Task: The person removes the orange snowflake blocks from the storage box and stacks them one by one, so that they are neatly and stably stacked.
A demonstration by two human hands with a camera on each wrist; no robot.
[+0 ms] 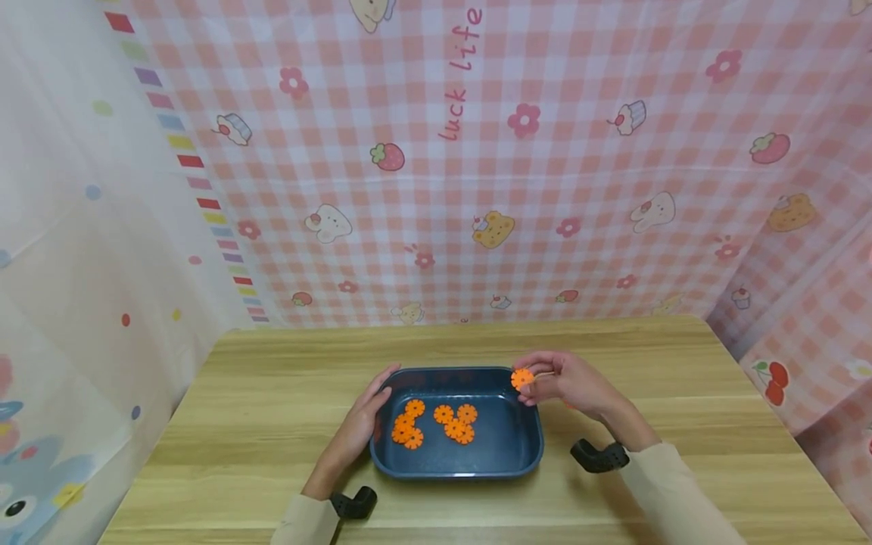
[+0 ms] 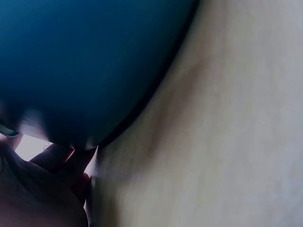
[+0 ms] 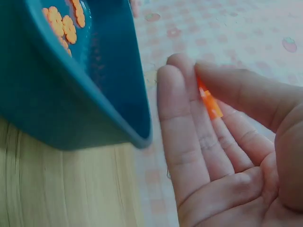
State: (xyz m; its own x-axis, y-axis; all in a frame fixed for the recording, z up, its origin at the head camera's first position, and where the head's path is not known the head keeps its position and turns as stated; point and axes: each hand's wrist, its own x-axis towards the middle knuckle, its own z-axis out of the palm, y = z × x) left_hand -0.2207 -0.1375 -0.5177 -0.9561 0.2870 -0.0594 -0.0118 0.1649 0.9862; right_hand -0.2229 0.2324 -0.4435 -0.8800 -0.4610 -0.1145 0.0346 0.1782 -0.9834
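A dark blue rectangular pan (image 1: 500, 454) sits on the table. Inside it lie several orange notched discs (image 1: 413, 437), gathered in two groups on its left and middle. My left hand (image 1: 357, 424) grips the pan's left side, thumb over the rim and fingers along the outer wall. At the back right corner, my right hand (image 1: 568, 382) pinches one orange disc (image 1: 522, 379) between thumb and fingertips, level with the rim. The right wrist view shows that disc (image 3: 211, 104) edge-on, just off the pan's corner.
The pale wooden table (image 1: 286, 393) runs back to a pink checked cloth (image 1: 450, 189) hung behind it. A bit of something orange (image 1: 571, 405) peeks out under my right wrist. Black wrist mounts (image 1: 599, 456) stick out at both cuffs.
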